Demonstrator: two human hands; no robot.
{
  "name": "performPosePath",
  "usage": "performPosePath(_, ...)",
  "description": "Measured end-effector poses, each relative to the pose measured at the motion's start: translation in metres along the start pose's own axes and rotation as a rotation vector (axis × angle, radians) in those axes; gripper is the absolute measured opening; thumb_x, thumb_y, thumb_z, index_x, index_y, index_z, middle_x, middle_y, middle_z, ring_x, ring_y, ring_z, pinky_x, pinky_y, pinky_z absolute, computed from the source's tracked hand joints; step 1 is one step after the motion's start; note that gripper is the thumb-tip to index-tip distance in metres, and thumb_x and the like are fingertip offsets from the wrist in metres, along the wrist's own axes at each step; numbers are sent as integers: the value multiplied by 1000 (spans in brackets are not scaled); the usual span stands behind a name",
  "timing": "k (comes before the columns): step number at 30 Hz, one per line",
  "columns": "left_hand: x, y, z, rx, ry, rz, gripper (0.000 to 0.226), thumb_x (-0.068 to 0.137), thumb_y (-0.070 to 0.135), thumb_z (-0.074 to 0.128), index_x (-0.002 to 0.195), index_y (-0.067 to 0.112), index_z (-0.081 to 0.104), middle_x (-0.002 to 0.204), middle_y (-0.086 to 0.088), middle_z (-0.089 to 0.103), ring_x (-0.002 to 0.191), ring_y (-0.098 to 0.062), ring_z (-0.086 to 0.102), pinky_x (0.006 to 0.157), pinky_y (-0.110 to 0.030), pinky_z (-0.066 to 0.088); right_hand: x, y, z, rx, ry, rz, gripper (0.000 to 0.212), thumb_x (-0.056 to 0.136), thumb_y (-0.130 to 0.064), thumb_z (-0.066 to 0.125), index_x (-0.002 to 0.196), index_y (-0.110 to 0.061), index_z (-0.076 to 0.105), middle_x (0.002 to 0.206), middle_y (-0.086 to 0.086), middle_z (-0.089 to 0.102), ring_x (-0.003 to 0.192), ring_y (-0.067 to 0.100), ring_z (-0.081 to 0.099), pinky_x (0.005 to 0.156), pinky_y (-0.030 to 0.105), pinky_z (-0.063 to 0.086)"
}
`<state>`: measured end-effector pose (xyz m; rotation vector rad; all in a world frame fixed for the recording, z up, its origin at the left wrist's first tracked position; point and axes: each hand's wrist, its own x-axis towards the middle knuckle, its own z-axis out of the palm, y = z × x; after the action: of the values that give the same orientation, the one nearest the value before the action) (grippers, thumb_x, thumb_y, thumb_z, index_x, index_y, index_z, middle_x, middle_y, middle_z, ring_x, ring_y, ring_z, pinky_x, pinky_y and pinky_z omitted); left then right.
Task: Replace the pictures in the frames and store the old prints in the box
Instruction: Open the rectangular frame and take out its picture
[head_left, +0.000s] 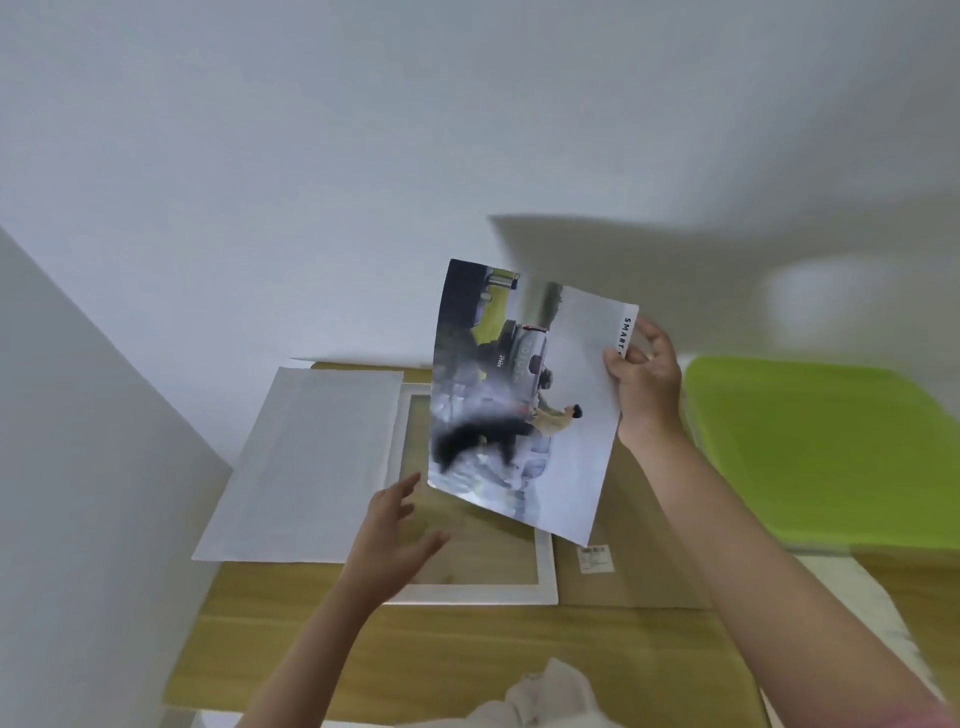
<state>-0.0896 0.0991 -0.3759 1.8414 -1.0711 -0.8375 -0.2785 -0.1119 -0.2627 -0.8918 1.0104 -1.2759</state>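
While the right hand (647, 376) pinches its far edge between thumb and curled fingers, a glossy paper print (524, 400) showing a silver pickup truck and a person hangs tilted in the air above a white rectangular picture frame (545, 577) lying on the wooden table (467, 660). "SMART" runs along the print's white margin. Just below it, the left hand (392, 540) hovers with fingers spread, holding nothing.

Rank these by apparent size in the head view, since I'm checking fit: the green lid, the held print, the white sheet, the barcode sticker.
1. Green lid, partly cut off.
2-3. Print and white sheet look alike; the print is held nearer the camera, so unranked.
4. Barcode sticker.
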Motion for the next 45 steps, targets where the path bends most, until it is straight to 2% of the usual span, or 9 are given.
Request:
performPosePath(9, -33, 79, 112, -556, -340, -277, 93, 55, 43, 82, 135, 45, 34, 125, -11, 56, 109, -23, 61, 88, -39, 50, -29, -67, -138, 183, 127, 8, 42, 89, 9, 47, 116, -23, 49, 91, 5, 69, 78, 17, 66, 68, 30, 55)
performPosePath(15, -86, 128, 214, -695, -473, -295, 71, 75, 21, 73, 133, 40, 38, 122, -6, 61, 110, -25, 61, 91, -45, 45, -60, -110, -233, 261, 238, -56, 44, 88, 10, 46, 124, -16, 46, 92, 5, 67, 79, 19, 64, 72, 32, 55)
performPosePath(19, -106, 143, 264, -810, -363, -286, 63, 81, -5, 61, 135, 21, 41, 103, -8, 63, 94, -24, 62, 81, -36, 50, -75, -118, -295, 212, 331, -68, 43, 88, 7, 48, 122, -18, 47, 94, 2, 67, 82, 18, 64, 67, 32, 55)
performPosePath(22, -114, 144, 286, -721, -273, -230, 67, 80, -18, 54, 138, 12, 37, 109, -15, 57, 89, -24, 63, 81, -37, 53, -83, -121, -341, 134, 374, -75, 42, 86, 6, 50, 116, -24, 47, 95, 0, 65, 86, 18, 61, 65, 30, 53)
performPosePath(27, -125, 138, 298, -540, -218, -157, 67, 80, -20, 55, 134, 17, 41, 104, -6, 53, 74, -5, 66, 70, -19, 55, -99, -103, -406, -74, 421, -41, 45, 84, 1, 59, 120, -24, 48, 111, 5, 65, 100, 23, 64, 67, 35, 55)
performPosePath(31, -130, 122, 303, -342, -197, -113, 67, 81, -18, 52, 133, 23, 44, 94, 6, 56, 78, -17, 60, 79, -28, 51, -125, -78, -446, -298, 404, 30, 40, 82, -6, 69, 117, -20, 57, 112, 5, 65, 96, 19, 67, 62, 27, 58)
performPosePath(35, -134, 108, 302, -221, -209, -112, 69, 82, -14, 51, 130, 36, 46, 91, 5, 55, 82, -23, 60, 76, -28, 52, -153, -47, -479, -414, 340, 110, 49, 78, -4, 73, 121, -23, 58, 110, 0, 66, 92, 19, 68, 69, 36, 59)
performPosePath(39, -137, 100, 304, -187, -187, -101, 61, 83, -15, 52, 129, 25, 47, 99, 2, 59, 80, -15, 61, 71, -21, 54, -172, -25, -496, -469, 324, 177, 53, 78, -2, 73, 124, -22, 56, 105, 3, 67, 92, 21, 67, 68, 36, 59)
performPosePath(45, -134, 90, 314, -100, -157, -117, 48, 81, -7, 59, 123, 15, 55, 95, -5, 67, 83, -18, 65, 73, -34, 56, -179, 0, -509, -531, 335, 202, 54, 76, -2, 74, 123, -21, 55, 104, 7, 66, 91, 23, 67, 64, 32, 58)
